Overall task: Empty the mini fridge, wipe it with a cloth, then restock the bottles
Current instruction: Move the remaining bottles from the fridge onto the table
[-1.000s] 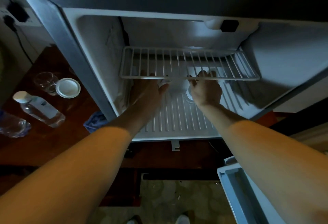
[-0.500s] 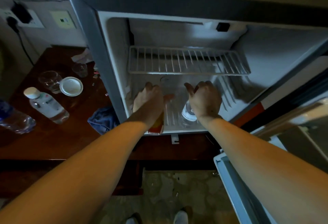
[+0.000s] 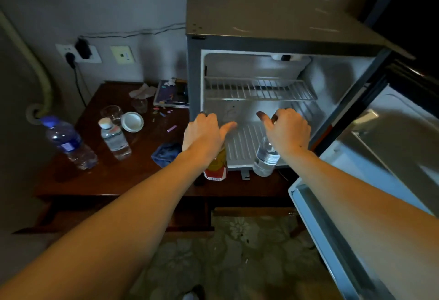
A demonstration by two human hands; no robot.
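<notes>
We grasp yellow-red bottle (image 3: 215,166) in left hand (image 3: 204,133), clear plastic water bottle (image 3: 264,159) in right hand (image 3: 288,131); both upright, dark wooden table (image 3: 133,174) at 9 o'clock, left nearer.

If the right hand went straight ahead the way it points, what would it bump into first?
The right hand would probably meet the fridge's back wall, under the wire shelf; depth is unclear.

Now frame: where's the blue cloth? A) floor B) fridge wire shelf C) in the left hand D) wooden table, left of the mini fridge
D: the blue cloth lies bunched on the wooden table left of the mini fridge; the left hand holds a yellow-and-red container, the right hand a clear water bottle.
</notes>
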